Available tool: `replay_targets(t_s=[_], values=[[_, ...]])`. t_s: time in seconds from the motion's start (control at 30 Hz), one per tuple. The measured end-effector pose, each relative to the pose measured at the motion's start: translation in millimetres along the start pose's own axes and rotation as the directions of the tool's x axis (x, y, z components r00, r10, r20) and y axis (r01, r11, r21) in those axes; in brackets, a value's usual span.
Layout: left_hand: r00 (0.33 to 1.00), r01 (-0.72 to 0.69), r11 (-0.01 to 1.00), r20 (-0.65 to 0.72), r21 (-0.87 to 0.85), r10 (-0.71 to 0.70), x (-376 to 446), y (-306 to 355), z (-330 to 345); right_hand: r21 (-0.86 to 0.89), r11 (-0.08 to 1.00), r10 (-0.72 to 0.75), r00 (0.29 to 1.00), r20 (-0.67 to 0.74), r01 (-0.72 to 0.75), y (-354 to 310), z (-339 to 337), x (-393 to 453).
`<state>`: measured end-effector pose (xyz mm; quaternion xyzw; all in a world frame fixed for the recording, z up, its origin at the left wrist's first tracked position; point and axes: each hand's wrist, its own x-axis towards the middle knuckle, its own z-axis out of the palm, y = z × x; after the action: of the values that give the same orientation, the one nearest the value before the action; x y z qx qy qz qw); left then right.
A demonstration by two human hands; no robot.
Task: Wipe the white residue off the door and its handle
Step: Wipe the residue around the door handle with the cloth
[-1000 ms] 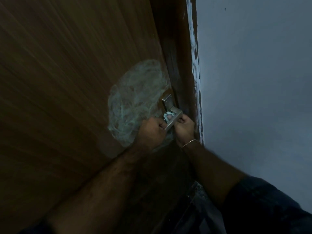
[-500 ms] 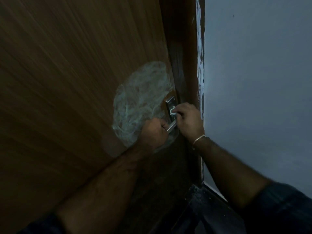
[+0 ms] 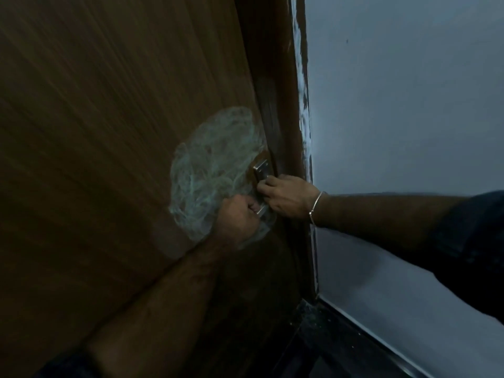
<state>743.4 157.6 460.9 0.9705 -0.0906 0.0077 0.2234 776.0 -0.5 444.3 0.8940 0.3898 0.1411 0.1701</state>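
gripping the handle (image 3: 261, 170), left hand (image 3: 237, 216) curled; right hand (image 3: 286, 195) pinching it too

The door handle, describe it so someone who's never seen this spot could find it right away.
Start at the brown wooden door and follow it right to its edge by the grey wall. Beside the swirled white residue sits the door handle, with the left hand gripping its lower end and the right hand on it. It is the only shiny metal piece there.
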Motion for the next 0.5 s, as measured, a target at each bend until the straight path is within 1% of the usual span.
replay_targets(t_s=[0.1,0.17,0.2,0.23,0.3,0.33,0.37,0.43,0.47,0.5], values=[[1.0,0.021,1.0,0.009,-0.004,-0.021,0,-1,1,0.05,0.997,0.054,0.999,0.005,-0.054,-3,-6,9],[1.0,0.02,1.0,-0.022,-0.008,-0.02,0,-1,2,0.149,0.982,0.117,0.993,0.0,-0.116,-1,-10,13],[0.999,0.021,1.0,-0.037,-0.012,-0.021,0,-1,3,0.228,0.957,0.181,0.983,0.01,-0.179,3,-10,13],[0.999,0.016,1.0,-0.046,-0.019,-0.017,0,-2,3,0.338,0.9,0.28,0.959,0.032,-0.274,9,-10,14],[0.999,-0.009,0.999,-0.051,-0.037,0.007,-1,-3,5,0.544,0.702,0.493,0.865,0.095,-0.46,21,-7,14],[0.999,-0.01,0.999,-0.051,-0.043,0.008,-1,-3,4,0.603,0.624,0.56,0.822,0.098,-0.497,23,-5,16],[0.999,-0.004,0.999,-0.048,-0.043,0.002,-1,-3,4,0.634,0.585,0.601,0.795,0.081,-0.506,20,-2,16],[0.999,0.013,0.999,-0.042,-0.044,-0.015,1,-5,4,0.652,0.575,0.635,0.772,0.023,-0.493,8,4,13],[0.999,0.019,0.999,-0.035,-0.043,-0.021,2,-6,4,0.672,0.558,0.662,0.749,-0.006,-0.487,1,6,8],[0.999,0.021,0.999,-0.028,-0.042,-0.022,3,-7,5,0.702,0.519,0.708,0.706,-0.033,-0.487,-6,10,2]])
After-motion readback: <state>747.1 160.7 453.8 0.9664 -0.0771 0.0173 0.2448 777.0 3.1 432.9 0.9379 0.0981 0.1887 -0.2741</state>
